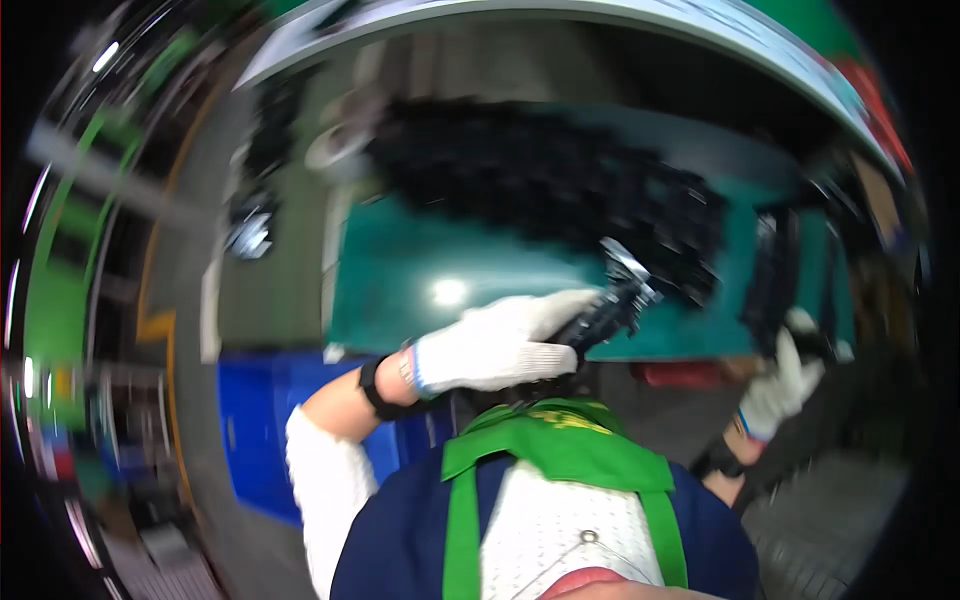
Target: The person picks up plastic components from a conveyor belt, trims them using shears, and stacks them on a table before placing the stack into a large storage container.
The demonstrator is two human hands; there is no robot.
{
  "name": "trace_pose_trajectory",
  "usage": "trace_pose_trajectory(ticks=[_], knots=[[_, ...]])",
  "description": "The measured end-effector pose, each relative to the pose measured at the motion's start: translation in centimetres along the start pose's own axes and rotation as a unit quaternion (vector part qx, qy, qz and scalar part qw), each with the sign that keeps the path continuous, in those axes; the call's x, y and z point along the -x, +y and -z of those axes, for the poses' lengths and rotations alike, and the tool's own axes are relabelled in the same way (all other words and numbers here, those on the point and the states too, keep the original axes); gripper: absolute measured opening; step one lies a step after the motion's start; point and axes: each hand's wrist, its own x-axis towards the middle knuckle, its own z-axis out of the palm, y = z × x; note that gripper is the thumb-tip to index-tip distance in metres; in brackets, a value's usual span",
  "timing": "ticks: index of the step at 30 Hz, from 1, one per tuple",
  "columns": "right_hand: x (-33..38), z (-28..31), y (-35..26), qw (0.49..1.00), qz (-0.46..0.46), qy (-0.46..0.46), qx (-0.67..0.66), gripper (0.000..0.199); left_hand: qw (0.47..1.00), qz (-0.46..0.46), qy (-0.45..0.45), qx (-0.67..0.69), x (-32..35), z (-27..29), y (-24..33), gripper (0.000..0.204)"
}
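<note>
My left hand (500,343), in a white knit glove, is closed around a black part with a metal end (612,300) and holds it just above the near edge of the green table (400,280). A big heap of similar black parts (540,180) lies on the table beyond it. My right hand (785,385), also gloved, reaches to the table's right end and touches a dark stack of parts (775,280) there; the blur hides whether it grips anything.
A blue bin (255,420) stands below the table's left corner. A grey floor with a yellow line (160,320) runs along the left. My green apron straps (560,450) fill the lower middle. A curved white edge (600,15) arches over the table.
</note>
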Motion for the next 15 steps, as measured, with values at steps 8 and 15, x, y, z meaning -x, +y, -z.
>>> trace_pose_trajectory(ticks=[8, 15], knots=[[-0.6, 3.9, 4.0, 0.981, -0.065, 0.085, -0.159, 0.038, 0.987, -0.133, 0.051, -0.074, -18.9, -8.6, 7.5, 0.081], [-0.9, 3.7, 9.8, 0.981, -0.093, 0.082, -0.147, 0.034, 0.986, -0.055, 0.117, -0.106, -33.4, -8.8, 10.4, 0.093]])
